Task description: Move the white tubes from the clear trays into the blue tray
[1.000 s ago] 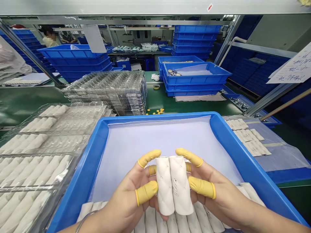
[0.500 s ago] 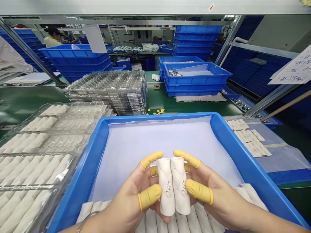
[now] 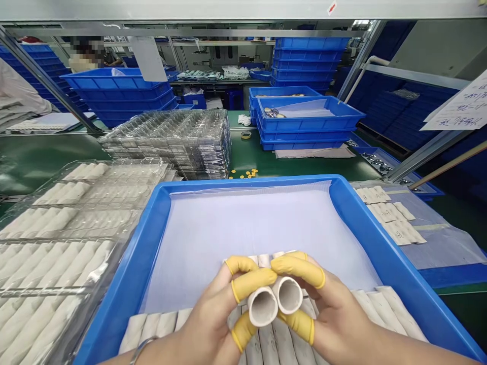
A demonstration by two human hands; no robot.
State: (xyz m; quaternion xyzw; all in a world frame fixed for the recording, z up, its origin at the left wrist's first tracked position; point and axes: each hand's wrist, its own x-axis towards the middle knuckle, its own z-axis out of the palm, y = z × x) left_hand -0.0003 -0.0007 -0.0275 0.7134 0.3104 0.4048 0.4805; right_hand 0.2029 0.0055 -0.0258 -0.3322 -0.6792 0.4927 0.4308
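At lower center, the left grip is pinching the left tube, the right grip the right tube; fingers are pressing above, thumbs below.

Small yellow discs and a tape roll near stacked blue crates
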